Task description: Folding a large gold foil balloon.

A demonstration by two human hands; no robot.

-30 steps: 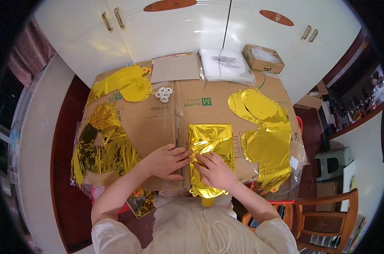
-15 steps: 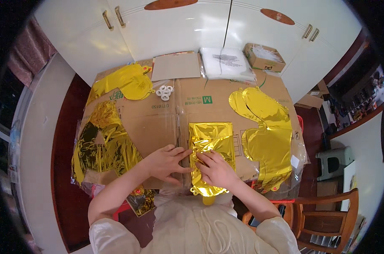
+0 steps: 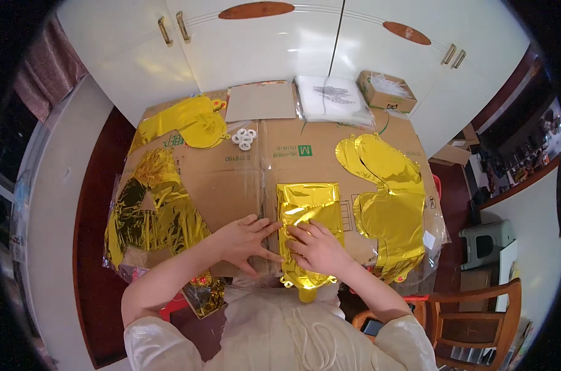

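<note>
Lying at the left of the cardboard-covered table (image 3: 225, 195), a crumpled gold foil piece (image 3: 183, 213) shines beneath a smoother gold foil shape (image 3: 201, 123), which partly covers green printed characters. White rings (image 3: 244, 140) cluster just beside that shape, with a small dark printed line on the cardboard below them. Near the middle, the left hand (image 3: 243, 240) holds nothing: its fingers are spread wide, tips at the left edge of a folded gold foil (image 3: 309, 195), which lies in front of the person. Compared with half a second ago, those fingers are fanned further apart. A green square emblem with green lettering sits above the fold. The right hand (image 3: 320, 252) is much where it was, fingers bent on top of the foil; whether they pinch any of it I cannot tell. Behind, a stack of clear bags (image 3: 333, 105) bears several dark printed lines, too small to read. Farther right, large gold foil shapes (image 3: 395, 213) overlap, lying as before.
</note>
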